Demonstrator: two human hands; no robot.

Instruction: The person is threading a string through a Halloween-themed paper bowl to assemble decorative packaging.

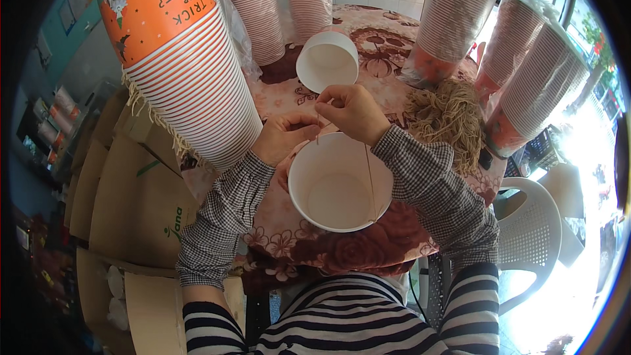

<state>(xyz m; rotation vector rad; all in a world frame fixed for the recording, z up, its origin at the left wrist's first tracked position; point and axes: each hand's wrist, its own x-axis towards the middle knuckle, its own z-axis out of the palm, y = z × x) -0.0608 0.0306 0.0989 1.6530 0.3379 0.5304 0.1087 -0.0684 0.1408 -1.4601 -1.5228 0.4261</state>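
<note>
A white paper bucket [332,213] stands mouth-up on the table in front of me. Thin beige string [370,177] runs from the near right of its rim up behind my right wrist. At the far left of the rim, my left hand [284,137] is closed, with thumb and forefinger pinching the string. Just above and to the right, my right hand [355,110] pinches the string too, and a short stretch shows between the two hands. Whether the string is knotted there is too small to tell.
Beyond my hands a second white bucket [327,62] lies tipped toward me. A tall stack of orange buckets [190,72] rises at left; wrapped stacks [453,13] stand at right and behind. A bundle of beige strings [453,118] lies on the flowered tablecloth [276,240]. Cardboard boxes [135,190] stand left, a white chair [536,223] right.
</note>
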